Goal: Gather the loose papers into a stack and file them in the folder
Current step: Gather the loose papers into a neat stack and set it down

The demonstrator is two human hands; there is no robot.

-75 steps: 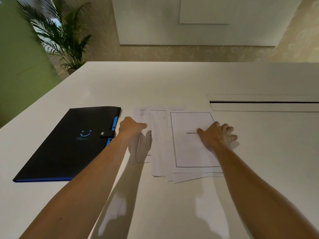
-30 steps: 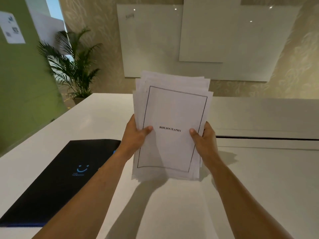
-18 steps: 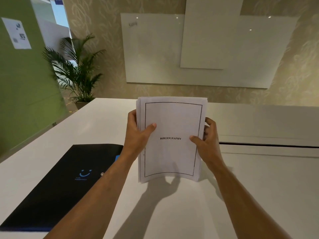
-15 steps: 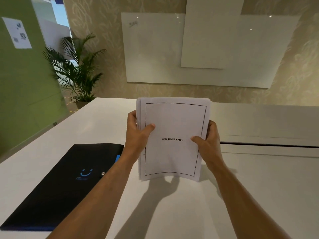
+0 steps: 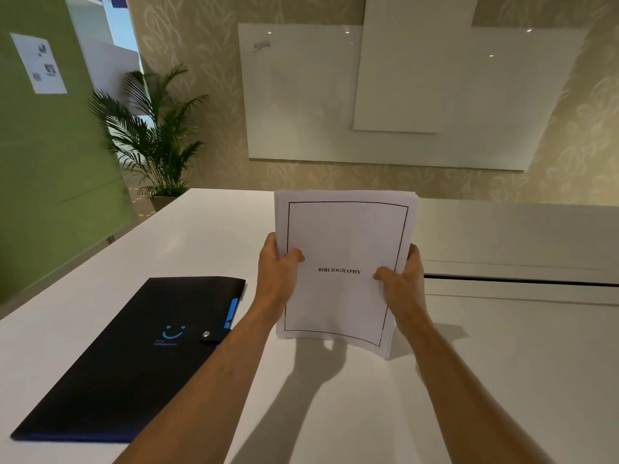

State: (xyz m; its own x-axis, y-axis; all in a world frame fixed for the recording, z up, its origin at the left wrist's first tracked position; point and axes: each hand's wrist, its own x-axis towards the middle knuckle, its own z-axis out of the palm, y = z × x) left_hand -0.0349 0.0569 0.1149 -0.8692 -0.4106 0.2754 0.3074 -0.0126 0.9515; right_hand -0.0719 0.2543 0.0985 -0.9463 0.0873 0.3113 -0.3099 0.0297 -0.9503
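Head view: both hands grip a paper stack upright above the white counter, left hand clamped on its left edge, right hand on its right, thumbs across the front pg marked "BIBLIOGRAPHY". Stack's bottom edge hangs just above the counter. Black folder lies shut, flat on the counter, to the left, apart from the stack.
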